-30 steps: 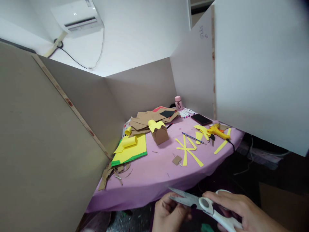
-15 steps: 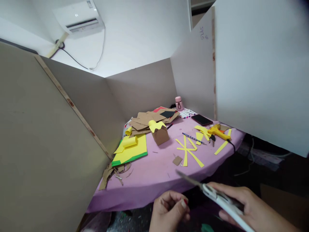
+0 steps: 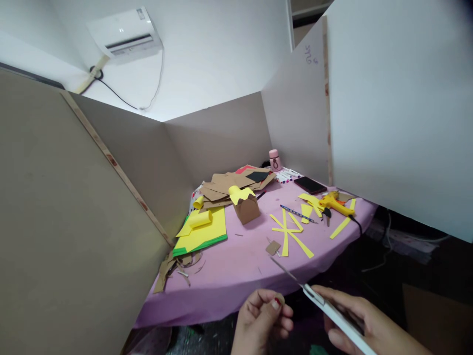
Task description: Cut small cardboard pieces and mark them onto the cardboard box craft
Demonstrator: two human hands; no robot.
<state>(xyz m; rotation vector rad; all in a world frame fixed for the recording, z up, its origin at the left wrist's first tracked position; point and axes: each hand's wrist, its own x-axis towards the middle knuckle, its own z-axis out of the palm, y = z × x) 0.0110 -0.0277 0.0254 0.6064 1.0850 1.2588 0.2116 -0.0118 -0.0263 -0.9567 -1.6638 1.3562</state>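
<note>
At lower right, scissors (image 3: 322, 303) are gripped in the right hand (image 3: 369, 315), while a tan scrap (image 3: 281, 298) is pinched in the left hand (image 3: 260, 318).

I'm in an indoor craft workspace, where grey partition panels (image 3: 218, 140) screen my cloth-covered desk (image 3: 229, 268) below a wall-mounted air conditioner (image 3: 125, 32). Cardboard sheets (image 3: 221, 182), yellow paper strips (image 3: 285, 244), markers (image 3: 286, 176), a glue gun (image 3: 335, 203) and the scissors (image 3: 325, 306) in my right grip (image 3: 356, 308) show it.

Scissors (image 3: 334, 314) have turned edge-on, away from the left hand (image 3: 259, 318).
</note>
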